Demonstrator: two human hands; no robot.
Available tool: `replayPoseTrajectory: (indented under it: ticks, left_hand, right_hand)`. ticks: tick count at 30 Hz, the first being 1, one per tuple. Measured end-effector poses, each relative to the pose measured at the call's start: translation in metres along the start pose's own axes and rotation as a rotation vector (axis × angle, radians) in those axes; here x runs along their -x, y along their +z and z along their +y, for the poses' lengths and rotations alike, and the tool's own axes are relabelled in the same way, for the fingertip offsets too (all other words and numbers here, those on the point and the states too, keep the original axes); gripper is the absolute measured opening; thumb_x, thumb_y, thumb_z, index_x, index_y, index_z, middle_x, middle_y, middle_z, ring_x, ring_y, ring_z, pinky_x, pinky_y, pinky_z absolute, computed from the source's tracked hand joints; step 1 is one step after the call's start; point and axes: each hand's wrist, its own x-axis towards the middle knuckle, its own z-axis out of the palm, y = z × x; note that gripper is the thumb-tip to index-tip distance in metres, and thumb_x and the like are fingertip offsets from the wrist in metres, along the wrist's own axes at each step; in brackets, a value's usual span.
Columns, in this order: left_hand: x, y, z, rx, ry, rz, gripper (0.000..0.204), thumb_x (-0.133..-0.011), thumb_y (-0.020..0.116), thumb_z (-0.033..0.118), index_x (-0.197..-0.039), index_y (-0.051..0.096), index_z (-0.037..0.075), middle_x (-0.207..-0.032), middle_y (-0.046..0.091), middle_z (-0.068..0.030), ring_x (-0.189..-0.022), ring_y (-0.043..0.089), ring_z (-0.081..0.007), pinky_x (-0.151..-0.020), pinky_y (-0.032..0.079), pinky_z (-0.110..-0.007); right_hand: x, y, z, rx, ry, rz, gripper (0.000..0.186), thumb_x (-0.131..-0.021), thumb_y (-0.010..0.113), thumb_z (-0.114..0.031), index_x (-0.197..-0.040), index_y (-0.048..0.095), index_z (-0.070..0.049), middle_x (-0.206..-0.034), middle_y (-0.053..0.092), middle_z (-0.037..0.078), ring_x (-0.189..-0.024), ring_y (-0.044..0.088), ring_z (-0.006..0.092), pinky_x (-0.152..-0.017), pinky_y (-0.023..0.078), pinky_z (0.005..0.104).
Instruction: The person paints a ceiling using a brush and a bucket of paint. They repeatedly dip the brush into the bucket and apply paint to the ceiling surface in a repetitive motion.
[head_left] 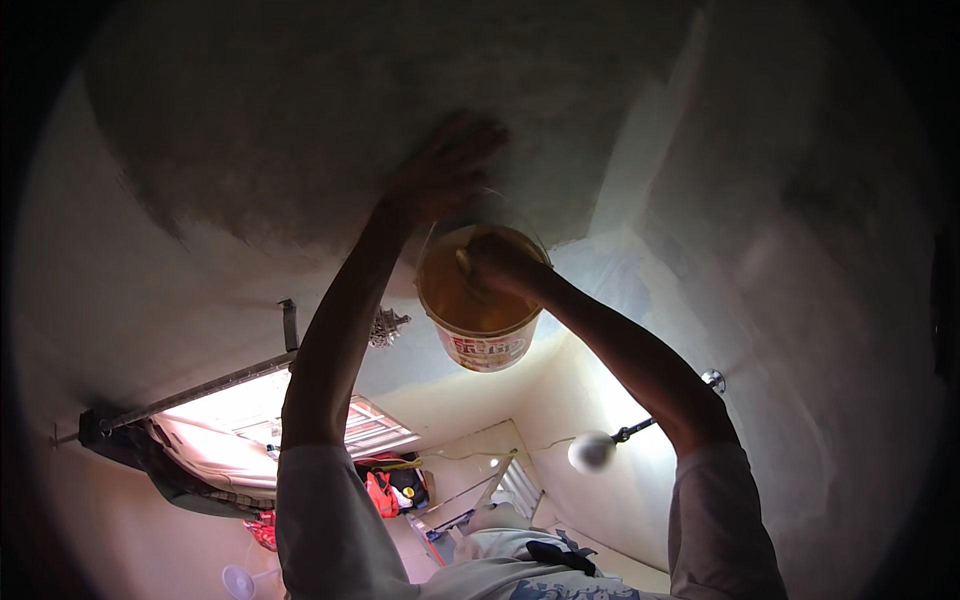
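Bucket [486,350], right hand [503,264] inside it, left hand [447,168] near rim

We get glare from the white rectangular window [235,405] at left; the bare left hand [445,170] blurs in shadow; edges bend.

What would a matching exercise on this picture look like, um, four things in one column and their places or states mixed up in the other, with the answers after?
Things:
1. Left hand
2. Right hand
3. Bucket
4. White globe

Places and states:
A. Open, orange-brown inside
B. At the end of a dark rod
C. Above the bucket in the picture, blurred
D. Reaching into the bucket's mouth

Right pairs: 1-C, 2-D, 3-A, 4-B.
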Motion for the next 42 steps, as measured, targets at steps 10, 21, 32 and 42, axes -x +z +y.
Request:
replayPoseTrajectory:
  ticks: [10,21,32,42]
  left_hand:
    - [-0.006,0.003,0.005,-0.134,0.043,-0.076,0.024,-0.084,0.057,0.039,-0.08,0.066,0.017,-0.15,0.031,-0.0082,-0.141,0.023,-0.0212,-0.118,0.01,-0.049]
    - [-0.007,0.005,-0.001,-0.087,0.03,-0.029,0.022,-0.082,0.059,0.037,-0.078,0.066,0.016,-0.15,0.032,-0.0088,-0.142,0.022,-0.0216,-0.118,0.01,-0.049]
    - [-0.004,0.004,-0.003,-0.185,0.025,0.051,0.019,-0.081,0.059,0.033,-0.089,0.068,0.017,-0.15,0.031,-0.008,-0.142,0.022,-0.0216,-0.118,0.009,-0.051]
    - [-0.015,-0.003,0.006,-0.037,0.03,-0.043,0.02,-0.082,0.063,0.035,-0.089,0.067,0.016,-0.15,0.032,-0.0099,-0.141,0.024,-0.0245,-0.118,0.012,-0.051]
  right_hand:
    - [0.006,0.059,0.053,-0.274,0.073,-0.099,0.029,-0.08,0.062,-0.021,-0.099,0.065,0.0,-0.1,0.066,0.021,-0.096,0.063,0.0334,-0.087,0.049,0.0405]
    - [0.032,-0.003,-0.005,0.089,-0.088,-0.084,0.026,-0.082,0.056,-0.023,-0.092,0.065,0.0,-0.089,0.067,0.019,-0.083,0.065,0.0337,-0.078,0.05,0.041]
    - [0.108,-0.106,0.008,-1.166,0.529,0.228,0.028,-0.081,0.067,-0.018,-0.101,0.063,0.0,-0.088,0.067,0.01,-0.082,0.066,0.0208,-0.075,0.054,0.0352]
    - [0.178,-0.041,0.031,-1.978,0.494,0.388,0.036,-0.087,0.061,-0.028,-0.118,0.054,-0.011,-0.111,0.06,0.009,-0.106,0.059,0.0235,-0.083,0.051,0.0368]
